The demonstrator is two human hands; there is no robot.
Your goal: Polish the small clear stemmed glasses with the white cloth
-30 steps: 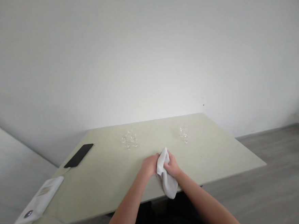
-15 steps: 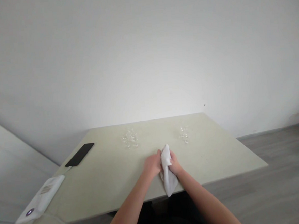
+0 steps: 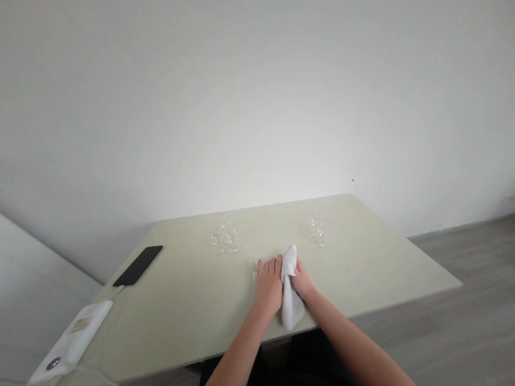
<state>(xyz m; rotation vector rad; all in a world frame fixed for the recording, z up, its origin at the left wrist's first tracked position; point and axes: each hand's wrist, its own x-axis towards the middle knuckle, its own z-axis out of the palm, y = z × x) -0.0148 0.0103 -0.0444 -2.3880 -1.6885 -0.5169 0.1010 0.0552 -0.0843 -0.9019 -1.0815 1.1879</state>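
My right hand (image 3: pixel 302 281) is closed around a white cloth (image 3: pixel 291 290), which is bunched at the top and hangs down towards the table's front edge. Beside it, my left hand (image 3: pixel 269 283) presses against the cloth's left side with its fingers pointing forward. A bit of a small clear glass (image 3: pixel 255 271) shows at the outer fingers of the left hand; the rest of it is hidden by hand and cloth. Further back, a group of small clear glasses (image 3: pixel 224 239) stands on the left, and a smaller group of clear glasses (image 3: pixel 317 231) on the right.
The pale table (image 3: pixel 182 316) meets a white wall (image 3: pixel 251 99). On its left side lie a black phone-like slab (image 3: pixel 138 266) and a white box-shaped device (image 3: pixel 69 344) with a cable (image 3: pixel 100 377). Grey floor (image 3: pixel 426 334) shows at right.
My left hand has turned and its fingers have straightened, with a bit of clear glass now showing beside them. The cloth has shifted slightly up and to the right.
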